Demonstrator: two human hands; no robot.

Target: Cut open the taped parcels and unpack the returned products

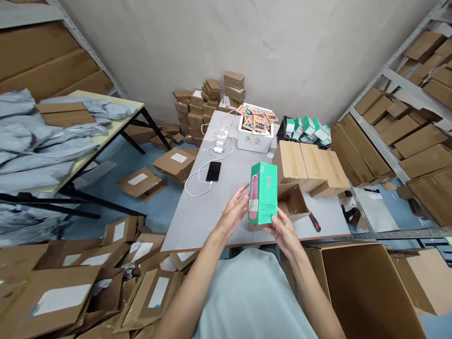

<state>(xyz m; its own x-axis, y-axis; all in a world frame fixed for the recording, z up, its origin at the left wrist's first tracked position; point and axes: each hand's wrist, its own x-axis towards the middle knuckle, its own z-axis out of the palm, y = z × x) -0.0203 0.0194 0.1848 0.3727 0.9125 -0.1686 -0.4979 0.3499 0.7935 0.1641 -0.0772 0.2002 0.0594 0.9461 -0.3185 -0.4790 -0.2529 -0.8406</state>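
A green product box (264, 193) with a pink bottle-shaped item pictured on one side stands upright between my hands, above the near part of the grey table (190, 230). My left hand (233, 212) has its fingers against the left side of this box. At the lower right corner, my right hand (283, 231) grips it with the thumb on the front face. Just behind it lies an open brown carton (292, 201), partly hidden. A red and black utility knife (314, 221) rests to the right of that carton.
On the table are a phone (213, 172) on a white cable, a power strip (221, 137), a white foam box (254, 141) of packets, closed cartons (291, 162) and a black crate (283, 129) of green boxes. A large open carton (367, 282) stands right; flattened cartons (63, 296) lie left.
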